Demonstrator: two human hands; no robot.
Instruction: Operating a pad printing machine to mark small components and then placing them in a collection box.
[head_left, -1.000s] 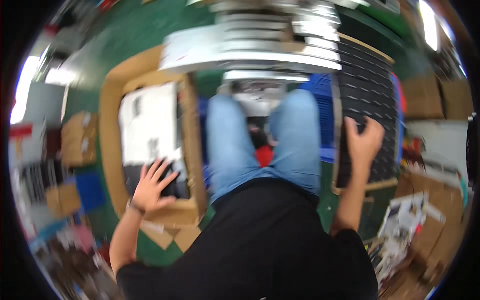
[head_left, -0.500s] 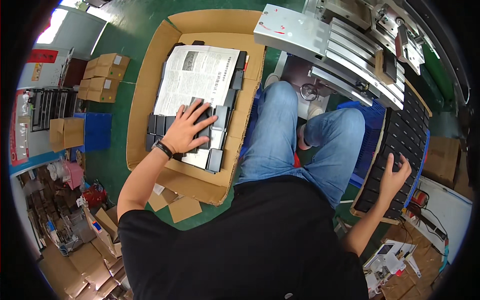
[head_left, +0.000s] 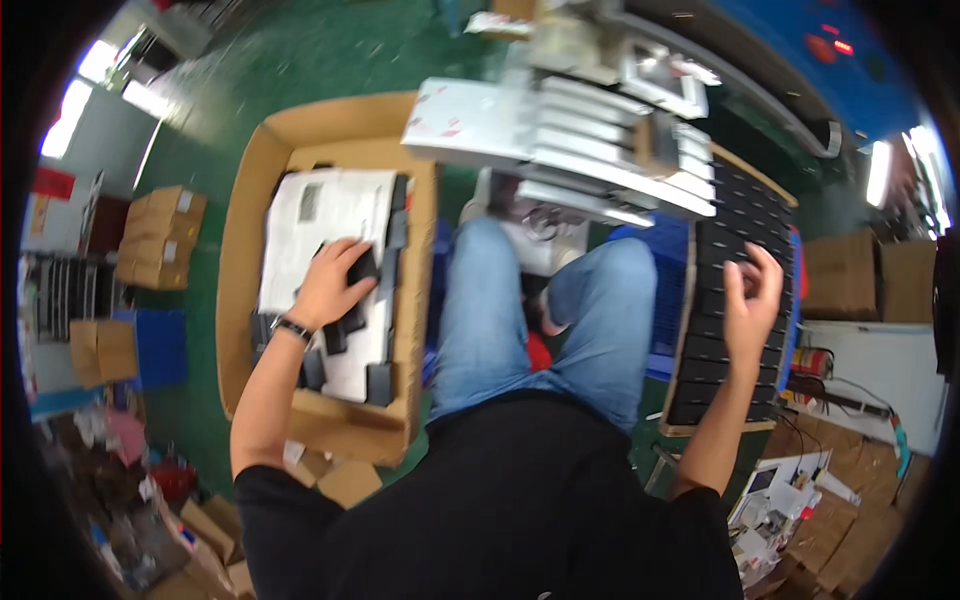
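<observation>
landmark: the open cardboard box (head_left: 424, 300) by the person's left leg. inside it lay a printed paper sheet (head_left: 285, 235) over dark pieces, with more black pieces (head_left: 379, 383) along its near and right sides. the left hand (head_left: 335, 285) was inside the box, above the sheet, fingers bent over a black block (head_left: 364, 266), thumb on its near side; whether it gripped the block or only rested on it could not be told. the right hand (head_left: 752, 295) was well to the right of the box, over a wood-edged tray (head_left: 720, 429) filled with rows of black pieces (head_left: 708, 345); fingers curled, thumb parted from them, nothing seen in its grasp. also right of the box: jeans-clad legs (head_left: 480, 310), a blue crate (head_left: 665, 265), and, farther forward, a silver machine (head_left: 625, 150). left of the box: stacked cartons (head_left: 160, 240) and a blue bin (head_left: 160, 350).
</observation>
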